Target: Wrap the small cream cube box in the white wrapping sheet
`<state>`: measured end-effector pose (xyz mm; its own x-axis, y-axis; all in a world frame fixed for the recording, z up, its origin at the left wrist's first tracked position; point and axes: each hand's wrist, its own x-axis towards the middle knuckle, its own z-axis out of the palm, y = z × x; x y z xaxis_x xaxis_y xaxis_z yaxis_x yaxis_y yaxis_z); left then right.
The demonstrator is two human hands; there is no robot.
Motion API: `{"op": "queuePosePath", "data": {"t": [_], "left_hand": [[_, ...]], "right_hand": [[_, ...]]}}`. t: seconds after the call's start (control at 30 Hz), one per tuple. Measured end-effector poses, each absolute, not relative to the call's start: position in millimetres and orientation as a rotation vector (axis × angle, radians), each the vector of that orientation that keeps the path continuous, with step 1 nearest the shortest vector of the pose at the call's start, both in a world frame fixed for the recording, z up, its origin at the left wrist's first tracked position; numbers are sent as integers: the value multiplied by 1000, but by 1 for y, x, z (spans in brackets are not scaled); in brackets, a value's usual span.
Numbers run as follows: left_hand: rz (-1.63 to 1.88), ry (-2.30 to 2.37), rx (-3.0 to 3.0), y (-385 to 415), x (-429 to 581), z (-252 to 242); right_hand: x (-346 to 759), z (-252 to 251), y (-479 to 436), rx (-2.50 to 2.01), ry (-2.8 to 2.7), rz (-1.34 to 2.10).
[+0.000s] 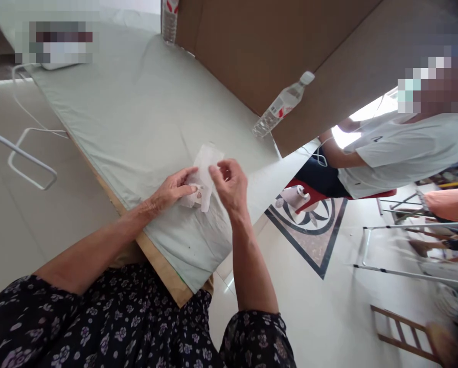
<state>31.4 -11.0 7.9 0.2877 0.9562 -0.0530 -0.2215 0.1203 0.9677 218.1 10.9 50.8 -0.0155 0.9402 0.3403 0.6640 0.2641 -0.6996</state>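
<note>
A thin, translucent white sheet, like paper or film (pixel 206 162), lies over the near part of the cloth-covered table. My left hand (pixel 171 190) grips its lower left side, with the thumb on top by a small white piece with holes (pixel 198 195). Whether that piece is separate from the sheet is hard to tell. My right hand (pixel 231 186) is raised at the sheet's right edge, its fingers curled in and the thumb bent towards them. What lies between those fingertips, if anything, is hidden.
A large brown cardboard box (pixel 248 56) stands at the far side, with a clear plastic bottle (pixel 280 108) by its corner. Pale green cloth (pixel 129 107) covers the table, whose wooden edge (pixel 163 271) is near me. A person in a white shirt (pixel 409 148) sits at right.
</note>
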Motion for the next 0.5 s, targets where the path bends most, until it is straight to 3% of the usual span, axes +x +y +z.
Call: {"op": "queuePosePath", "data": {"t": [0.17,0.37,0.5], "left_hand": [[1090,918,1121,-12,31,8],[1155,1069,1200,-8,31,6],[1135,1321,1327,-4,34,3]], "right_hand": [[205,38,7,-1655,-1916,429],[228,20,13,-1464,-1358,832],[228,12,2,-1423,-1276,902]]}}
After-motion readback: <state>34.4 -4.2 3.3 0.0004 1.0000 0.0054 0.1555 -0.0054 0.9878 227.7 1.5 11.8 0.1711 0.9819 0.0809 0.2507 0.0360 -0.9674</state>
